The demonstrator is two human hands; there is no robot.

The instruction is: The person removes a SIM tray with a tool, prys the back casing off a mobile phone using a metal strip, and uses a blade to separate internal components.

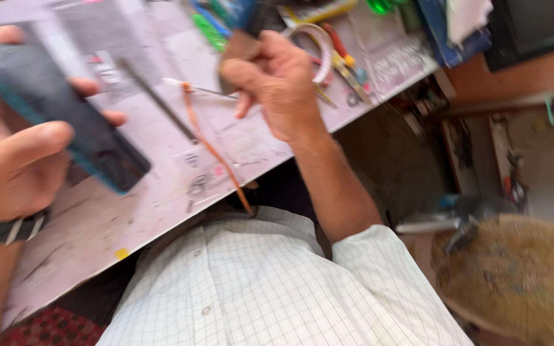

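Your left hand [14,154] grips a flat, dark slab with teal edging [65,109] above the pale pink worktop [161,186], while your right hand [277,83] closes on a blurred brown-handled tool [238,48]. The slab looks rigid, light and smooth; hold its long edges.

Bright daylight, soft shadows, and heavy motion blur throughout.

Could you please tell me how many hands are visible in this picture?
2. The left hand, at the left edge, grips a dark flat phone-like slab. The right hand, top centre, is closed on a blurred brown object over the worktable. None other visible.
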